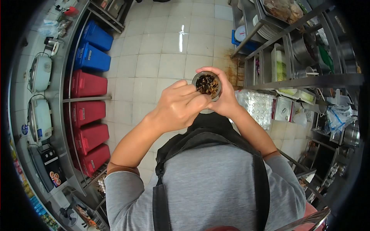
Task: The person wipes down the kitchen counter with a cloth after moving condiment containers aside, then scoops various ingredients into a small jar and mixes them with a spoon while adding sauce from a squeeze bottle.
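Note:
A small round clear jar (207,85) stands open at the top in front of my chest. Inside it lie dark brown and golden bits (207,84), perhaps spice flakes; their exact kind is unclear. Wrapped round the jar's right side is my right hand (226,94), its fingers curving over the far edge. My left hand (181,102) is closed, with the curled fingers at the jar's left rim, partly over the mouth. Whatever those fingers pinch, if anything, is hidden from view.
Blue bins (92,57) and red bins (89,84) line a steel counter (69,77) on the left. At the right, a metal rack (293,81) holds plates, trays and pots. A silvery wrapped stack (254,107) lies beside my right forearm. Pale tiles (169,46) cover the floor.

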